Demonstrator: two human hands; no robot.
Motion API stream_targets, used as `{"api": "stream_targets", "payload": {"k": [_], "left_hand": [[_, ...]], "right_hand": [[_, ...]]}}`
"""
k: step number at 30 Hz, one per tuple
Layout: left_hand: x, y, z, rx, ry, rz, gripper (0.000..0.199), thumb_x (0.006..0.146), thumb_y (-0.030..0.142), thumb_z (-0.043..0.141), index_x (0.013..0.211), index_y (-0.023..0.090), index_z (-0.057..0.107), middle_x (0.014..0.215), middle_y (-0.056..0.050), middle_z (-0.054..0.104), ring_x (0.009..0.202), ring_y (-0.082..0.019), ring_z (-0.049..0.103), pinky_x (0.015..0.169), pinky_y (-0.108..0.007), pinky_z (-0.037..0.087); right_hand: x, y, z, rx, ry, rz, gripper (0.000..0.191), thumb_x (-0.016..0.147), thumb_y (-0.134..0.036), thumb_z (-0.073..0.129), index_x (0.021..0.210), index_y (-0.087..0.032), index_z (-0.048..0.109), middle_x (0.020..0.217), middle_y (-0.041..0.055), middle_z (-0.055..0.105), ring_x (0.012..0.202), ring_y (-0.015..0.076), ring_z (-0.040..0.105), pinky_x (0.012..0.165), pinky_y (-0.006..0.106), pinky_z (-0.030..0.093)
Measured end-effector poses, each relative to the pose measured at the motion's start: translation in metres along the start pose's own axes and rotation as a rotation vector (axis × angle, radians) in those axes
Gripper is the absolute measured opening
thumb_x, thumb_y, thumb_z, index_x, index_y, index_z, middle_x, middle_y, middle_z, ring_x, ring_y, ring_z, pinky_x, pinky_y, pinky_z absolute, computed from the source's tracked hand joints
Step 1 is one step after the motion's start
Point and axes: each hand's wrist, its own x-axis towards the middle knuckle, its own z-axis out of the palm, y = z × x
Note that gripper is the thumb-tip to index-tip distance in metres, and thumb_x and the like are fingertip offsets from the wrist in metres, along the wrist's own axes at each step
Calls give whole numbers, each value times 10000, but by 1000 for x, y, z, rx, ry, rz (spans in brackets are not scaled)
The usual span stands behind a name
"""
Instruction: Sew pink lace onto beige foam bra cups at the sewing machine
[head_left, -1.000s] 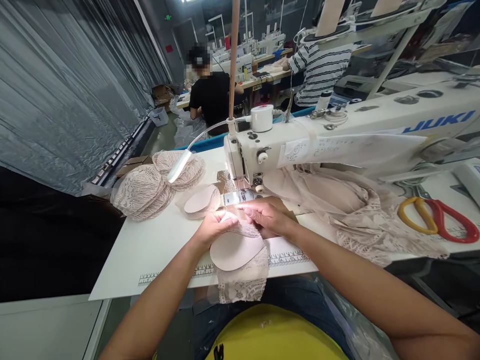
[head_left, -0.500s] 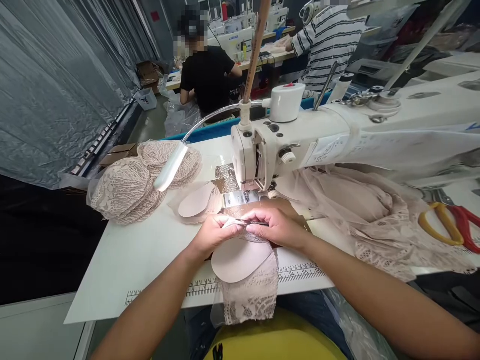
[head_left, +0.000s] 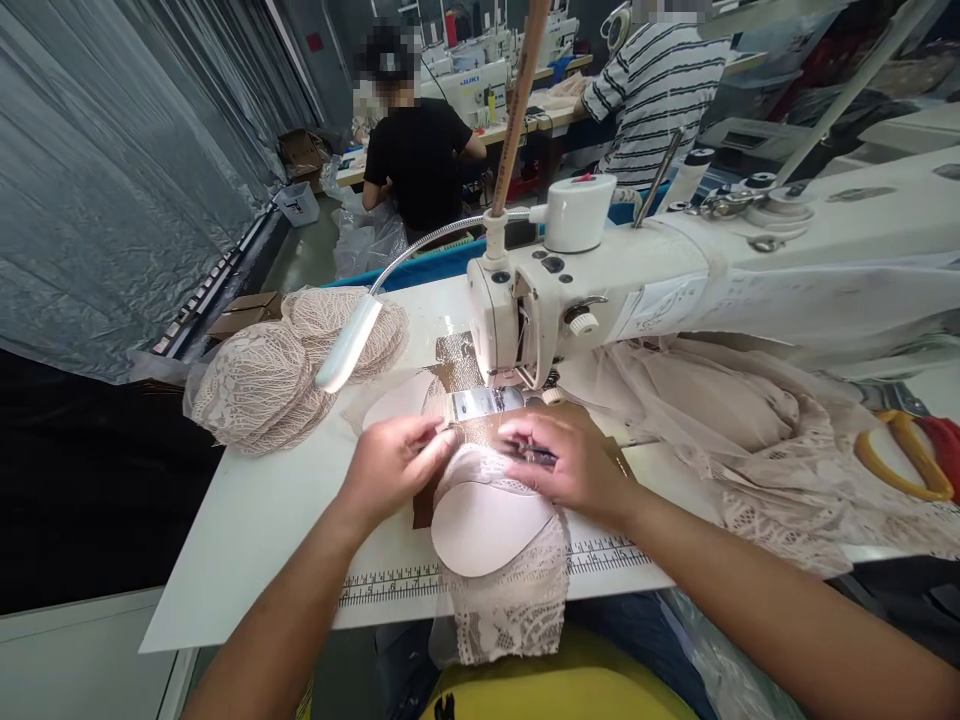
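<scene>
My left hand (head_left: 394,465) is closed in a pinch left of the needle area. Whatever lies between its fingertips is too small to make out. In my right hand (head_left: 581,465) sits a slim dark metal tool (head_left: 538,454) that looks like thread snips, its ends partly hidden by my fingers. Just below both hands lies a smooth pale pink bra cup (head_left: 487,530). Lace fabric (head_left: 514,610) extends from beneath it and hangs over the table's front edge. Behind my hands stands the sewing machine's head (head_left: 502,320), with the metal needle plate (head_left: 486,402) under it.
Stacked lace cups (head_left: 251,385) sit at the left, below a lamp (head_left: 349,345). Another pale cup (head_left: 401,398) lies behind my left hand. Beige fabric (head_left: 720,400) and yellow-handled scissors (head_left: 904,455) are at the right. Two people sit beyond the machine.
My hands have moved apart: the left went left, away from the fabric, and the right shifted slightly right with the dark tool. The cup and lace show more fully between them.
</scene>
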Motion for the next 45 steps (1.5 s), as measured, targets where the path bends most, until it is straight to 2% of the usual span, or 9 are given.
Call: {"api": "stream_targets", "payload": {"k": [4,9,15,20,24,28,33,38,45], "left_hand": [[37,-26,-15,152,82,-19,491,733,365,633,1179,160,603,1295,-131,536,1216,-306,459,906,-356,431],[56,-55,-12,-31,-120,-229,424,635,333,673,1014,144,655,913,-85,671,870,-289,626,711,-345,483],[35,-57,-2,-335,-251,-207,321,750,459,586,737,139,613,691,-11,621,647,-168,597,555,-237,438],[28,-47,-1,-627,-301,-205,294,753,426,633,742,133,613,706,-7,598,654,-139,555,592,-226,417],[24,-45,-4,-625,-344,-165,274,783,403,606,821,132,624,800,-39,628,742,-170,582,658,-258,447],[22,-42,-3,-421,-269,-8,372,731,326,663,1066,171,620,1089,-87,632,997,-234,581,857,-331,456],[24,-31,10,-342,-286,151,460,672,370,737,1078,180,632,1067,-78,647,973,-225,582,874,-328,450],[25,-31,22,-567,-461,-11,274,756,397,674,788,126,651,735,-17,613,676,-125,543,615,-226,419],[24,-33,23,-754,-508,-117,254,749,359,700,787,109,687,680,-26,609,621,-111,516,595,-230,410]], "right_hand": [[-2,-9,10,-296,-342,-349,244,786,-112,507,975,-204,631,971,43,638,713,131,559,580,233,377],[-4,-11,-6,-539,-562,-120,123,611,-45,545,634,-165,556,751,19,616,619,129,505,511,239,268],[4,-19,-34,-285,-421,179,180,762,-102,465,752,-177,628,768,35,641,691,157,557,616,254,387],[31,-22,-11,-105,-160,389,378,777,-418,604,1099,-222,629,1065,66,658,942,227,600,757,305,446],[44,-16,12,-75,-172,345,165,778,-335,588,720,-181,607,703,11,598,663,160,543,584,265,387],[44,-10,22,61,-153,243,306,839,-332,527,580,-182,465,576,-37,432,567,107,408,527,243,317],[40,-13,22,259,-210,202,230,864,-328,510,721,-168,595,707,5,580,694,147,527,651,278,434],[37,-9,20,358,-121,279,186,826,-281,573,944,-158,648,961,59,667,927,192,606,843,322,471],[31,5,-1,291,-194,294,390,902,-424,477,1180,-183,608,928,60,682,868,182,632,798,336,493]]}}
